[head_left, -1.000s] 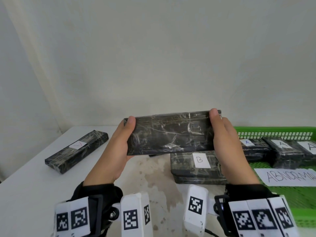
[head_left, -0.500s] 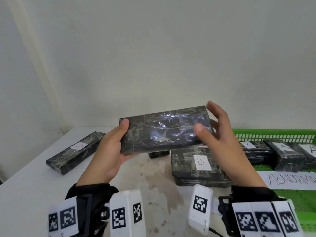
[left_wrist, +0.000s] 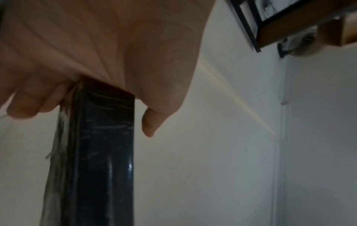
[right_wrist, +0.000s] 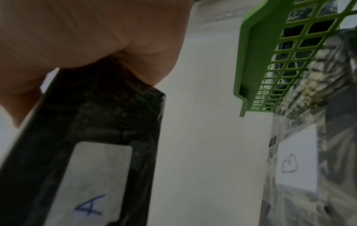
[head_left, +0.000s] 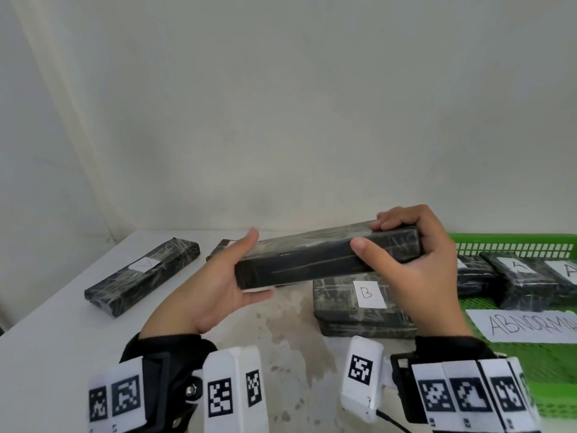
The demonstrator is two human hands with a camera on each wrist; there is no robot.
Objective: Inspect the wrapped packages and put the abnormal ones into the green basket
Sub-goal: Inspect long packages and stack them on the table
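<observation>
Both hands hold one black film-wrapped package (head_left: 312,264) level above the table, its narrow long side towards me. My left hand (head_left: 249,267) holds the left end, thumb on top and fingers underneath. My right hand (head_left: 374,235) grips the right end, fingers curled over the top and thumb on the front side. In the right wrist view the package's (right_wrist: 92,137) underside carries a white label with an "A". The left wrist view shows the package (left_wrist: 102,152) running out from the palm. The green basket (head_left: 512,237) stands at the right and holds several wrapped packages labelled "A" (head_left: 524,276).
A stack of two packages labelled "B" (head_left: 362,304) lies on the table under the held one. A package with a tick label (head_left: 140,276) lies at the left, another (head_left: 221,248) shows behind my left hand. A paper sign "ABNORMAL" (head_left: 524,323) lies in the basket. The tabletop (head_left: 281,339) is stained.
The package has been turned from its broad face towards me to its narrow side. My right hand let go, then took the right end again with fingers over the top.
</observation>
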